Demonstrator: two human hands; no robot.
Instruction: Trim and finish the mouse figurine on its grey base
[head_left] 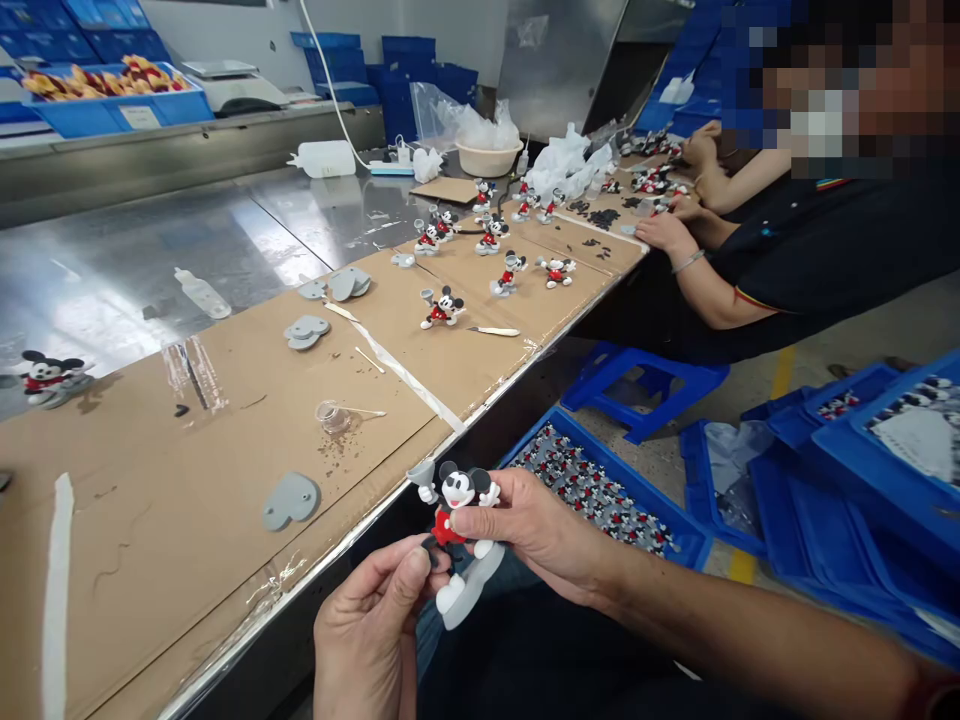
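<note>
My right hand (529, 535) grips a Mickey Mouse figurine (454, 490) around its body, just past the table's front edge. The figurine has red shorts, a grey cup-like piece on one raised hand, and a light grey base under its feet. With thumb and fingers pinched together, my left hand (386, 600) holds a small black piece (430, 546) against the figurine's side. Fingers partly hide that contact. On the cardboard nearby lies a grey heart-shaped base (291, 502). Beyond it stands a small clear cup (332, 417) with a cotton swab across it.
Several finished-looking figurines (442, 307) stand on the cardboard (247, 440), near a knife (493, 331). A squeeze bottle (202, 293) lies on the metal tabletop. Below right sits a blue crate (694, 545) of figurine parts. A co-worker's hand (667, 235) works farther along.
</note>
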